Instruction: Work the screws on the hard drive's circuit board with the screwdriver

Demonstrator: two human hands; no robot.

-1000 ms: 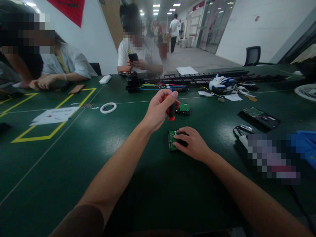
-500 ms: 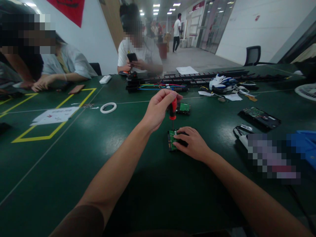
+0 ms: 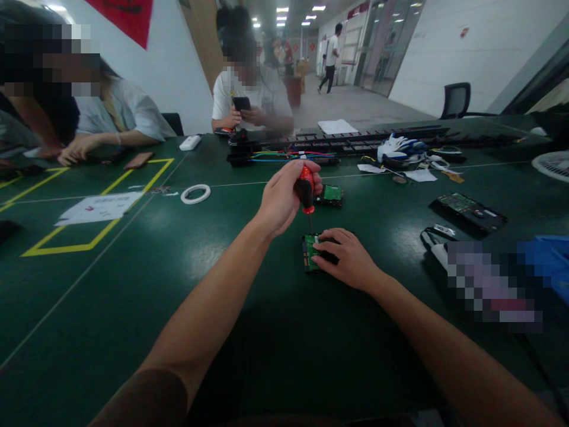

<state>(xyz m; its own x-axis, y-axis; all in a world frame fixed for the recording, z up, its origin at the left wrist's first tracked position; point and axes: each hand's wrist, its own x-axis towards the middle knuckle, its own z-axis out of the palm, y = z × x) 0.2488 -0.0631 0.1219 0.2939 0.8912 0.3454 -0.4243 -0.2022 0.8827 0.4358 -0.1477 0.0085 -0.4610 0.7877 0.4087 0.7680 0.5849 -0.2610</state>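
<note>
My left hand is closed around the red-and-black handle of a screwdriver. The shaft points down, and its tip meets the far edge of a hard drive with a green circuit board. My right hand holds that drive against the table, its fingers lying across the board and covering the drive's right part. Just beyond, partly behind the left hand, lies a second hard drive, also with its green side up.
A larger drive lies to the right. White-blue gloves, cables and long black strips line the table's back. On the left are a white tape roll and a paper sheet. Across the table a person holds a phone.
My left fingers have shifted around the screwdriver handle, which now tilts more, its top leaning left. My right hand and the drive stay in place. A person in the background has walked rightward.
</note>
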